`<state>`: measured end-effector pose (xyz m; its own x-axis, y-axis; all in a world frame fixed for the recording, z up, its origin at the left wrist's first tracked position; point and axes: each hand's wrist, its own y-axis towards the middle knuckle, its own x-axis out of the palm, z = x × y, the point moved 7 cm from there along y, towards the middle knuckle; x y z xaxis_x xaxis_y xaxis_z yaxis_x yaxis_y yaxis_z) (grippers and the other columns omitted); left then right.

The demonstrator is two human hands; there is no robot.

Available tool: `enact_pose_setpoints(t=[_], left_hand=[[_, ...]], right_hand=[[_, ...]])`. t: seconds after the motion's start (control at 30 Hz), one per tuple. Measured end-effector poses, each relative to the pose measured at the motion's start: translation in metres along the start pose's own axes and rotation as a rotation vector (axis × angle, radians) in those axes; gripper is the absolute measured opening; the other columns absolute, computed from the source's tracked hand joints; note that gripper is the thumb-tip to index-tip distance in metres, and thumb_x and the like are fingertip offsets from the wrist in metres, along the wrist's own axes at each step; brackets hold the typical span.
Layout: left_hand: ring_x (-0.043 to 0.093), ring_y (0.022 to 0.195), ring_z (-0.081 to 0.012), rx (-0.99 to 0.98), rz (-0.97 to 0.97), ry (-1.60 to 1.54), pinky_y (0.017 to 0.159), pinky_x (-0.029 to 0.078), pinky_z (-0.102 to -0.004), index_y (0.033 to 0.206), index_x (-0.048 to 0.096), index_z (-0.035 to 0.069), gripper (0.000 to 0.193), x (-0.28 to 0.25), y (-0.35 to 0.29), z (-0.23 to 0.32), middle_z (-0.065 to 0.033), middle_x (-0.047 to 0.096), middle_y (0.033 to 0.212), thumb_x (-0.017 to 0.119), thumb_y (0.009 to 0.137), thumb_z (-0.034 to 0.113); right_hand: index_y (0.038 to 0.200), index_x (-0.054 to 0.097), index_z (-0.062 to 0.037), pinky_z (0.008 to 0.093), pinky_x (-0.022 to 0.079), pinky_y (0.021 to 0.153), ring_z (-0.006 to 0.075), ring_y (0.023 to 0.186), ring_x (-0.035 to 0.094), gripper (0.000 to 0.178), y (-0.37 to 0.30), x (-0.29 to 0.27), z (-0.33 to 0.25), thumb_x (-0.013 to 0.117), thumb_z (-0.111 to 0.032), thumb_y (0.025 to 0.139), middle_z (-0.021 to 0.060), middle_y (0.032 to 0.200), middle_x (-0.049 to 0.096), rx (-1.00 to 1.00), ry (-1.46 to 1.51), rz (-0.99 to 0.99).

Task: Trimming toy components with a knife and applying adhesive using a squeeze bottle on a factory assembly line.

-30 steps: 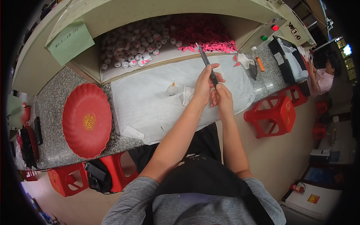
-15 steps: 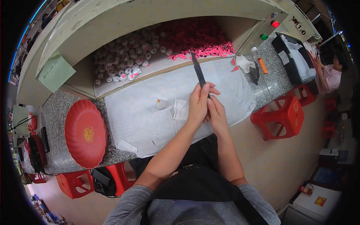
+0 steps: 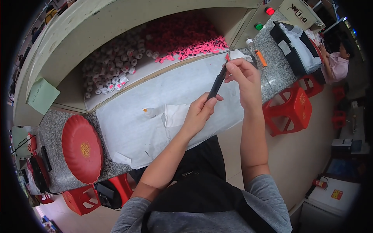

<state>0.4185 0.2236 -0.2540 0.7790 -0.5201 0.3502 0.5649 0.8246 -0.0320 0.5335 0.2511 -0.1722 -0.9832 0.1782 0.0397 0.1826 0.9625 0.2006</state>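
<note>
My left hand [image 3: 201,115] is closed round the lower end of a slim black tool [image 3: 217,84], perhaps a craft knife, that slants up to the right. At its upper end my right hand [image 3: 245,75] has thumb and fingers drawn together in a pinch, covering the tip. Behind those fingertips shows a small red piece [image 3: 227,57], which seems to lie on the work surface. Under both hands spreads a white sheet [image 3: 128,128]. On it are a folded white cloth [image 3: 175,115] and a small bottle with an orange tip [image 3: 149,112].
White rounded pieces [image 3: 116,73] and bright pink pieces [image 3: 194,48] fill a cabinet opening at the back. A red scalloped tray [image 3: 82,149] stands left, a black box [image 3: 297,48] at right. Red stools [image 3: 289,106] flank the bench. Another person [image 3: 336,64] sits far right.
My right hand has moved from the tool's lower end up to its tip. The left hand keeps its hold, and the tool leans more to the right. The view has shifted a little.
</note>
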Motion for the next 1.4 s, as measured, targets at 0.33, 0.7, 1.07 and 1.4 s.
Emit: enact_pose_setpoints(t=[0.33,0.7,1.07,1.4], left_hand=[[0.019,0.043,-0.0010,-0.123,-0.042,-0.035,0.038,0.015,-0.0171,0.096,0.050,0.004,0.026,0.006,-0.002,-0.010,0.0079,0.026,0.052,0.039,0.088,0.026],[0.023,0.044,-0.0021,-0.053,-0.105,-0.108,0.040,0.019,-0.0166,0.104,0.041,0.006,0.021,0.008,-0.003,-0.012,0.0042,0.033,0.056,0.038,0.087,0.019],[0.025,0.046,-0.0022,0.020,-0.078,-0.004,0.041,0.021,-0.0156,0.104,0.042,0.005,0.023,0.005,-0.003,-0.009,0.0034,0.035,0.059,0.038,0.088,0.021],[0.022,0.043,-0.0011,0.006,0.010,0.032,0.039,0.017,-0.0168,0.095,0.046,0.005,0.021,-0.003,-0.001,-0.014,0.0071,0.029,0.052,0.041,0.087,0.024]], right_hand=[[0.079,0.053,-0.0009,0.0186,0.042,0.044,0.0077,0.054,0.051,0.014,0.010,-0.024,-0.001,0.054,-0.015,0.079,0.0038,0.067,0.053,-0.021,0.080,0.160],[0.076,0.051,-0.0033,0.0182,0.041,0.044,0.0078,0.053,0.051,0.014,0.008,-0.022,0.013,0.052,-0.017,0.080,0.0033,0.065,0.053,0.118,0.087,0.106],[0.074,0.051,-0.0047,0.0196,0.040,0.044,0.0082,0.052,0.051,0.013,0.007,-0.021,0.017,0.052,-0.017,0.079,0.0021,0.063,0.052,0.193,-0.014,-0.003],[0.072,0.050,-0.0050,0.0218,0.041,0.044,0.0091,0.049,0.049,0.014,0.008,-0.025,0.031,0.051,-0.017,0.079,0.0021,0.061,0.051,0.246,0.020,-0.063]])
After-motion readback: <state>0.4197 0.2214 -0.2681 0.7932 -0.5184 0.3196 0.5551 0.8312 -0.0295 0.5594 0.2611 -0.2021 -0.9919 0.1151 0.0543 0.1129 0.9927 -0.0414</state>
